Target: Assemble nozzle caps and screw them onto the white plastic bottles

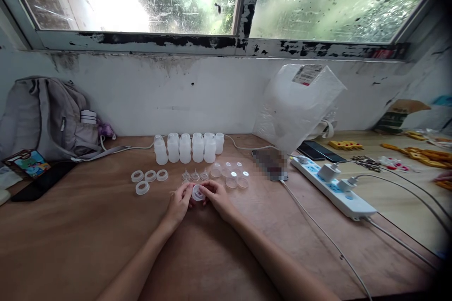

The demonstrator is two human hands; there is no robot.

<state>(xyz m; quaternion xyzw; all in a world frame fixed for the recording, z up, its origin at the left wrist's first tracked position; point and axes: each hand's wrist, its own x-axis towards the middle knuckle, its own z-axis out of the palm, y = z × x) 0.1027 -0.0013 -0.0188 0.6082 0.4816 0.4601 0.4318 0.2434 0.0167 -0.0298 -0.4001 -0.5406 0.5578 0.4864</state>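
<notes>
My left hand [181, 202] and my right hand [218, 198] meet over the table, fingers closed on a translucent bottle collar ring [197, 193]. Something clear appears to sit inside the ring; my fingers cover part of it. Just beyond are several clear bottle nipples [195, 175], standing tip up in a row. To their right lie several clear caps [231, 182]. On the left, several loose collar rings [142, 188] lie flat in a group. Behind everything, several frosted baby bottles [185, 150] stand upright without lids.
A white power strip [334, 188] with plugs and cables lies on the right. Near it are a blurred-out phone-like device [270, 164], dark phones [321, 151] and a clear plastic bag [300, 103]. A grey backpack [45, 113] and a black phone [42, 182] occupy the left.
</notes>
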